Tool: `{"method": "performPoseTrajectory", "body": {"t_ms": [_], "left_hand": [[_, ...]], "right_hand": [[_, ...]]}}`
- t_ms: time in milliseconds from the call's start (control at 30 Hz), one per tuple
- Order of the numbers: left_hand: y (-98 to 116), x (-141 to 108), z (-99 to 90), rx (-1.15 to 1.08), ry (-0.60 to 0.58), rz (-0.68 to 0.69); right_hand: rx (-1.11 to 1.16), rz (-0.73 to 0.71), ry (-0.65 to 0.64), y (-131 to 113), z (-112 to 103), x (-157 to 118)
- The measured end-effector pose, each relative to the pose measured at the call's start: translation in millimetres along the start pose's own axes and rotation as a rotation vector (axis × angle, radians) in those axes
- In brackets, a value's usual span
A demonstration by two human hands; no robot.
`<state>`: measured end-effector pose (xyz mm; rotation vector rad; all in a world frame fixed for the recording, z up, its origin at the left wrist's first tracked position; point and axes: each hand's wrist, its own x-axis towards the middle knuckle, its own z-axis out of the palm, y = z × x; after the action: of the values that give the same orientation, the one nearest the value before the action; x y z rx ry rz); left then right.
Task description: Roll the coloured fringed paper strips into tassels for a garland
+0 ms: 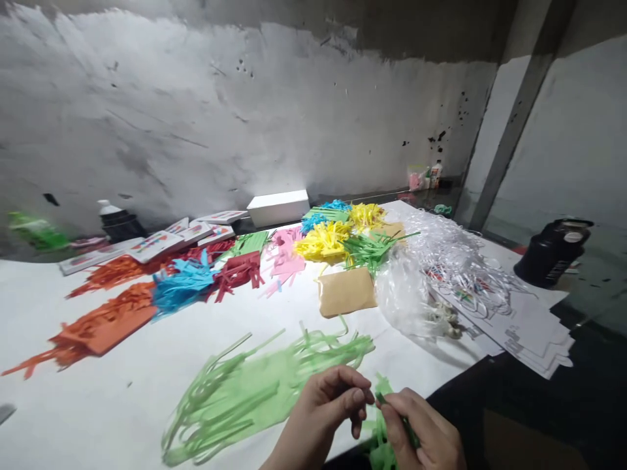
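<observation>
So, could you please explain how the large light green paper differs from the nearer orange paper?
The green paper is pale, its strips loosely spread; the orange paper is deeper in colour, its strips bunched. The green paper lies near the left hand; the orange paper, farther left. Both are fringed and lie on the white tabletop.

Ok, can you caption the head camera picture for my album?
Right hand pinching something green, left hand close by, a green fringed sheet spread alongside.

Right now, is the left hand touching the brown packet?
No: the left hand is nearer the camera, clearly apart from the brown packet.
</observation>
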<state>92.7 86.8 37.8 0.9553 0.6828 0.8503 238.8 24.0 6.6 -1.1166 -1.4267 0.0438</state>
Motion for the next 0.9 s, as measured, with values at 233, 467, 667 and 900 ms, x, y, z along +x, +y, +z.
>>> {"method": "performPoseTrajectory", "body": {"t_ms": [233, 467, 667, 900], "left_hand": [[1, -29, -24.8, 0.147, 0.049, 0.164], [2, -46, -36.5, 0.24, 0.061, 0.169], [-4, -55, -45.8, 0.352, 0.023, 0.198], [-2, -66, -51.6, 0.509, 0.005, 0.283]], "right_hand": [[0.019, -0.095, -0.241, -9, 19, -4], [0.041, -0.058, -0.525, -18, 18, -2], [0.045, 0.023, -0.501, -22, 25, -4], [-0.035, -0.122, -0.436, -28, 34, -6]]}}
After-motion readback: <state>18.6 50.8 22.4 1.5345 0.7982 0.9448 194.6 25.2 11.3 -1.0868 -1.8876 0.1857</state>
